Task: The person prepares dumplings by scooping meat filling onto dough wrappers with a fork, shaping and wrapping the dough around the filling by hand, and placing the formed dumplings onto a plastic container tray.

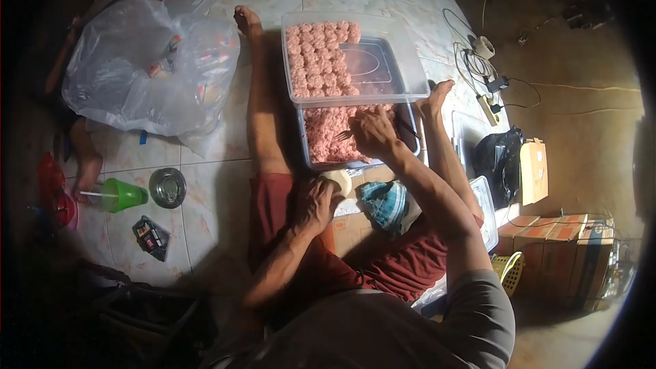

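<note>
My right hand (376,133) is closed around a fork (342,135), whose tines point left over a loose pink, crumbly mass (321,130) in the lower tub (305,147). In my left hand (318,203), near my lap, is a small cream-coloured round thing (339,180); the fingers partly cover it. A clear plastic box (410,61) rests across the tub's far side. Rows of rounded pink lumps (318,58) fill its left part, and its right part shows the bare bottom.
A big translucent plastic bag (137,61) lies at left, with a green cup (123,195) and a metal dish (168,188) below it. A blue checked cloth (384,203) sits between my legs. Cables, a black bag (497,164) and cardboard boxes (560,253) stand at right. Another person's foot (89,171) shows at left.
</note>
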`<control>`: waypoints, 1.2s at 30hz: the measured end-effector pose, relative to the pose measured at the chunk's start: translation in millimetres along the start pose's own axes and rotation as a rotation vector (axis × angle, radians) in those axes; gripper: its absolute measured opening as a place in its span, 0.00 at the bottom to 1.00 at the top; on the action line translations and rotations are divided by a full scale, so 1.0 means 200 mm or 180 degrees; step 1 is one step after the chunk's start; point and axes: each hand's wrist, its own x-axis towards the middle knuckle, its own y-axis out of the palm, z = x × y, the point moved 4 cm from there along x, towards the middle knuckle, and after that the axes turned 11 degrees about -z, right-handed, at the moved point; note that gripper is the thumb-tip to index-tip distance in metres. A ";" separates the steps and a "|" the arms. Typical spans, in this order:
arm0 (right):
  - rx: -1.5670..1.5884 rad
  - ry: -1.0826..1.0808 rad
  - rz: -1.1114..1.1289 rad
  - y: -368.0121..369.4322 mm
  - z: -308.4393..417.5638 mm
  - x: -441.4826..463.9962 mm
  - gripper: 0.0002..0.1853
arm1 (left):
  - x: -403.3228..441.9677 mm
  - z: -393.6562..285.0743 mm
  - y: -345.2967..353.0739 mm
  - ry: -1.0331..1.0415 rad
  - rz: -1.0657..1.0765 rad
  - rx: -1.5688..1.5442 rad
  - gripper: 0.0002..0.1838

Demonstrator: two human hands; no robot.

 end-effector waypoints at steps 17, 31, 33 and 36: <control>0.0869 -0.0353 0.0862 0.05 0.17 0.07 0.07 | 0.03 0.00 0.01 0.0058 -0.0234 -0.0141 0.05; 0.1812 0.0380 0.1003 -0.08 0.07 0.03 0.10 | 0.07 -0.03 0.00 -0.0666 0.0096 -0.0466 0.09; 0.2072 0.0764 0.0560 -0.18 -0.01 -0.03 0.11 | 0.12 -0.06 -0.07 -0.1172 0.0117 -0.1026 0.07; 0.2495 0.1198 0.0260 -0.27 -0.10 -0.17 0.10 | 0.18 -0.09 -0.19 -0.0901 -0.0113 -0.1412 0.07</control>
